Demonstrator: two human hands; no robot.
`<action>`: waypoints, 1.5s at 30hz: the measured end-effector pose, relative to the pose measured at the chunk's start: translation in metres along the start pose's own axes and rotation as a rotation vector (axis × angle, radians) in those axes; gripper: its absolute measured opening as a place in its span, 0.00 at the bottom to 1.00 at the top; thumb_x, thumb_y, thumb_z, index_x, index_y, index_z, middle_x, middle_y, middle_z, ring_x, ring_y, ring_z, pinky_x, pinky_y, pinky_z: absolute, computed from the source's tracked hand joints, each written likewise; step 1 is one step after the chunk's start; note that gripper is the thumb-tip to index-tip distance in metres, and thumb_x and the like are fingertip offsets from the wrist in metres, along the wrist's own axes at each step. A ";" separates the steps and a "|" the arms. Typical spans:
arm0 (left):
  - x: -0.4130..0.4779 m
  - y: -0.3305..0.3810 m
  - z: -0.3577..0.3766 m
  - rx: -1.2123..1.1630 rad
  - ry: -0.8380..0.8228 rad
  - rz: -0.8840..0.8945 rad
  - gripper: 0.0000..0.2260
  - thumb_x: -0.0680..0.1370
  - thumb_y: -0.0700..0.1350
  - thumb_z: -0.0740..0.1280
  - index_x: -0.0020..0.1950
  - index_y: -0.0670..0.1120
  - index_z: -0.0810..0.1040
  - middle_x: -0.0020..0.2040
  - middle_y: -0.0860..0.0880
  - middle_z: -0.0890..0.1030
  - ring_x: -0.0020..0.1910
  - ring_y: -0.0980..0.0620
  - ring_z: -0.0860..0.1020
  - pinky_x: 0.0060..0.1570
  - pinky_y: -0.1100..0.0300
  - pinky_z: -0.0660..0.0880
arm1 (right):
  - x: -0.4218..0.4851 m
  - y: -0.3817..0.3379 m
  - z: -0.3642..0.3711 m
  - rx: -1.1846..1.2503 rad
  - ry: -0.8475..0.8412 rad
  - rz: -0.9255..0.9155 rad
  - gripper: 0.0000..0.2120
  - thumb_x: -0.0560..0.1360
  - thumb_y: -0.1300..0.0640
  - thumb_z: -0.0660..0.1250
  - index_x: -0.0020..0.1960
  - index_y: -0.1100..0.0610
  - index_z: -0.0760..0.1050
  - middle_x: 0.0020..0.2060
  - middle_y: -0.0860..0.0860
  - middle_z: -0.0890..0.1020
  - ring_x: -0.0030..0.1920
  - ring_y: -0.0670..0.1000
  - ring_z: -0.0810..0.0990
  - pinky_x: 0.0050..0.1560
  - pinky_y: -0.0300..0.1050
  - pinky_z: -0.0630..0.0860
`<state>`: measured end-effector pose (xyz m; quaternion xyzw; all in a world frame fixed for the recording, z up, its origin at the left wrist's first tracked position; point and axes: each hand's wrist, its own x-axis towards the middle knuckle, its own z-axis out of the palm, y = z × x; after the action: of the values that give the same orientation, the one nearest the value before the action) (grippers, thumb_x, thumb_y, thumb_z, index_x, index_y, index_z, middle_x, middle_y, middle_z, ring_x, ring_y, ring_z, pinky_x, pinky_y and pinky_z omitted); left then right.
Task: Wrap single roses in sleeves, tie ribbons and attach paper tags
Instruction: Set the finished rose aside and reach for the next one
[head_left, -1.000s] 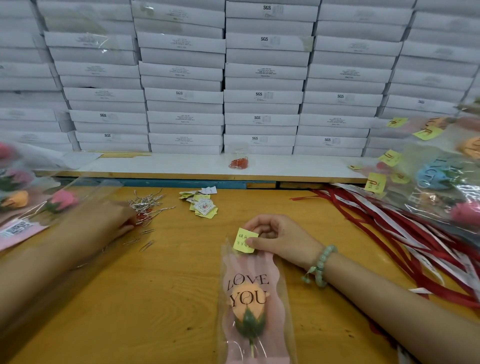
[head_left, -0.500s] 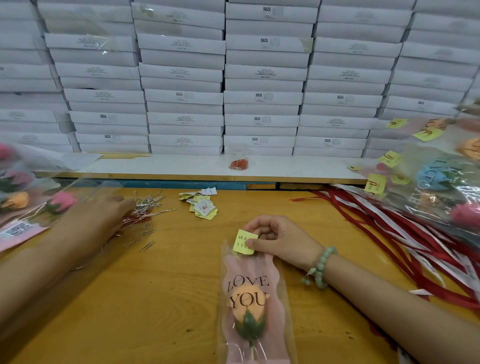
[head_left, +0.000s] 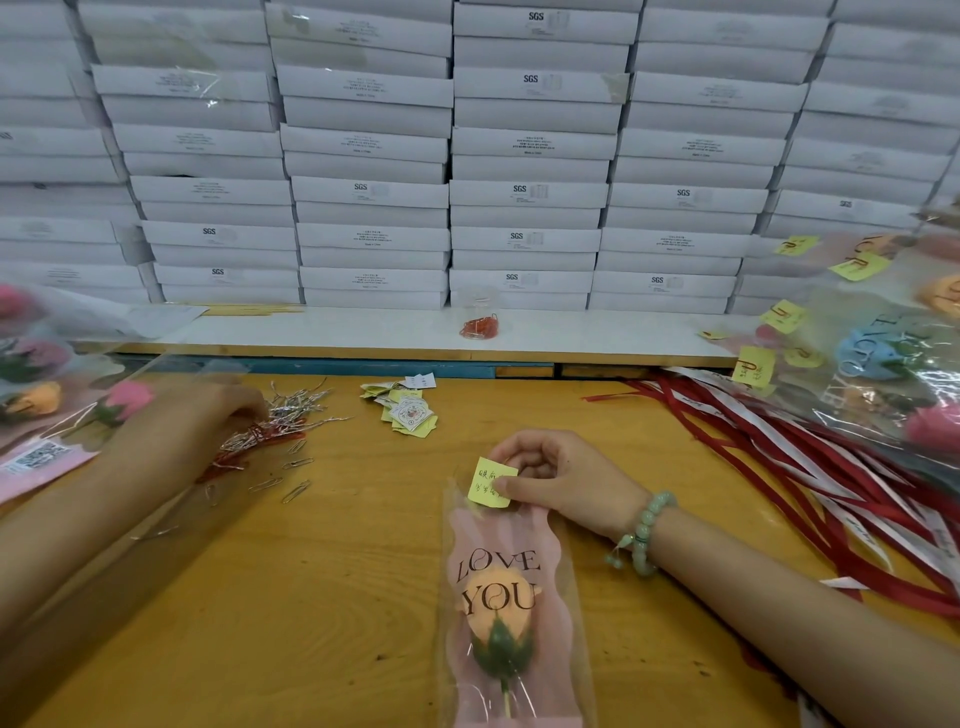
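An orange rose in a pink-and-clear "LOVE YOU" sleeve (head_left: 506, 597) lies on the wooden table (head_left: 322, 597), top pointing away from me. My right hand (head_left: 561, 480) pinches a yellow paper tag (head_left: 488, 483) against the sleeve's top edge. My left hand (head_left: 208, 421) reaches into the pile of paper clips (head_left: 280, 426) at the left, fingers bent down among them; whether it holds a clip is hidden.
More loose tags (head_left: 408, 408) lie mid-table. Red and white ribbons (head_left: 810, 467) fan out at the right under finished tagged roses (head_left: 872, 353). Unfinished sleeved roses (head_left: 47, 395) lie at the left. White boxes (head_left: 524, 192) are stacked behind a shelf with a clip cup (head_left: 479, 322).
My left hand has slid forward and right, from beside the clip pile onto it. My right hand and the tag have stayed in place on the sleeve.
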<state>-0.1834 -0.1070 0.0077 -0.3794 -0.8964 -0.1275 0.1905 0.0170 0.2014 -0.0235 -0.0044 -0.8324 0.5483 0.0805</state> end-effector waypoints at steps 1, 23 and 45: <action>-0.001 0.001 0.000 0.017 0.000 0.009 0.12 0.72 0.31 0.72 0.44 0.49 0.83 0.42 0.50 0.79 0.38 0.49 0.78 0.41 0.49 0.77 | 0.000 0.000 0.000 -0.002 0.001 0.000 0.08 0.73 0.62 0.72 0.51 0.55 0.79 0.37 0.45 0.83 0.38 0.42 0.80 0.45 0.40 0.78; 0.001 0.005 0.003 -0.393 0.109 -0.190 0.12 0.73 0.32 0.71 0.42 0.50 0.80 0.41 0.51 0.82 0.41 0.53 0.81 0.42 0.57 0.78 | -0.001 -0.003 0.001 -0.016 0.000 -0.001 0.08 0.73 0.62 0.72 0.49 0.53 0.79 0.38 0.47 0.82 0.38 0.45 0.79 0.47 0.46 0.77; -0.001 0.005 0.000 -0.562 0.094 -0.337 0.09 0.65 0.37 0.79 0.39 0.48 0.84 0.33 0.52 0.84 0.35 0.51 0.83 0.41 0.58 0.81 | -0.002 -0.003 0.001 -0.018 -0.004 -0.004 0.08 0.73 0.62 0.72 0.48 0.51 0.79 0.39 0.47 0.82 0.39 0.45 0.79 0.47 0.45 0.78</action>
<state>-0.1791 -0.1042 0.0081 -0.2572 -0.8664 -0.4171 0.0957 0.0190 0.1993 -0.0216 -0.0023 -0.8376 0.5404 0.0797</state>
